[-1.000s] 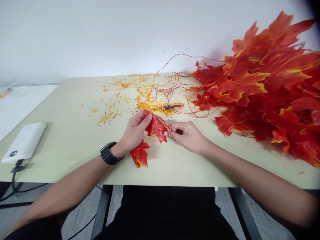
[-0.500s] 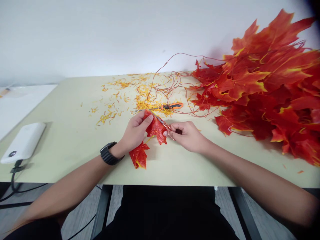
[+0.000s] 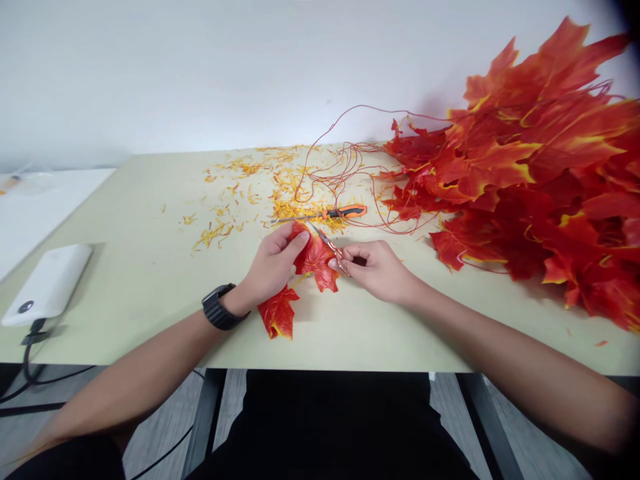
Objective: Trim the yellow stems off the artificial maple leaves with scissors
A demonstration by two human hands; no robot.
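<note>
Between thumb and fingers, my left hand [image 3: 274, 261] pinches a red artificial maple leaf [image 3: 318, 259] above the table. My right hand [image 3: 376, 272] is closed around the handles of small copper-coloured scissors [image 3: 334, 251]. Their blades lie along the leaf's upper right edge, pointing up and left. Below my left hand, a second red leaf [image 3: 280, 312] with a yellow tip hangs or rests by the table; a thin yellowish stem shows between the two leaves. Part of the held leaf is hidden by my left fingers.
Yellow and orange clippings [image 3: 287, 183] are scattered over the table [image 3: 165, 267]. Among them lies an orange-and-black-handled screwdriver [image 3: 346, 212]. Thin red cords [image 3: 345, 170] loop towards a large heap of red leaves [image 3: 525, 173] at right. A white power bank [image 3: 49, 283] with a black cable sits at left.
The held leaf and my left hand have shifted slightly to the right. The scissors have moved slightly, and their blade tips show more clearly at the leaf's edge.
</note>
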